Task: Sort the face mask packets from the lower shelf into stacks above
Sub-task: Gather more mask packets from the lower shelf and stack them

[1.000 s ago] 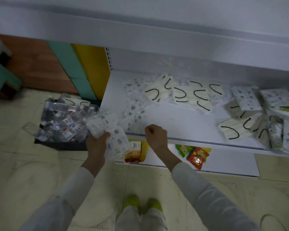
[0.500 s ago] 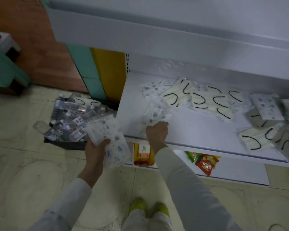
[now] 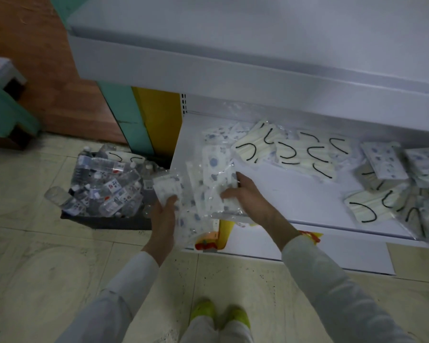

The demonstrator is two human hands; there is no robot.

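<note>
**Head view.** Left grip (image 3: 164,216) curls round 1 blue-patterned mask packet (image 3: 167,188), held off the shelf's left end, above the floor and just beside the crate of water bottles (image 3: 104,222). Right grip (image 3: 244,198) pinches a second patterned packet (image 3: 214,179) at the front-left of the lower shelf (image 3: 295,194); whether more than 1 sleeve is caught cannot be told. Both packets have their long axes running near-to-far, far ends tipped slightly left. For a clean lift, as judged here: pinch through the mask rather than the loose film, raise the packet flat, clear of the cream black-looped packets (image 3: 295,154) behind, and keep that axis when stacking on the upper shelf (image 3: 233,45).
</note>
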